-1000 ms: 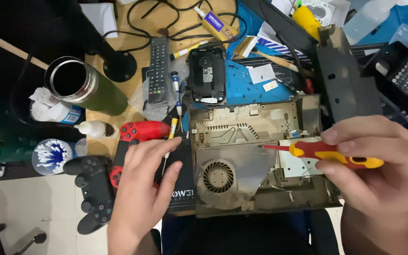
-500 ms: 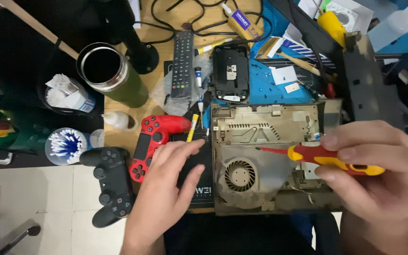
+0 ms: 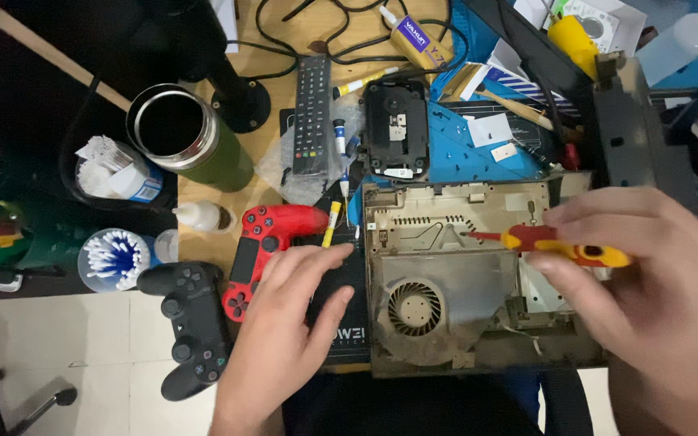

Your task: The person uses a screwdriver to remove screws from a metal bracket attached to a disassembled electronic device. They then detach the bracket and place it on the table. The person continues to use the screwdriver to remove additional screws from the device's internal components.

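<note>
The screwdriver (image 3: 563, 245), red and yellow, is held across the opened, dusty console (image 3: 462, 282) on the desk, tip near its middle; a slip could gouge the metal shield beside the fan (image 3: 414, 309). It is clasped in the closed fingers of the right hand (image 3: 648, 282), while the left hand (image 3: 284, 339) is laid flat and open on the black mat (image 3: 347, 307) beside the red controller (image 3: 264, 246).

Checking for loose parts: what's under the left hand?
The left hand rests on a black mat, beside the red controller. Whatever lies directly beneath the palm is covered.
</note>
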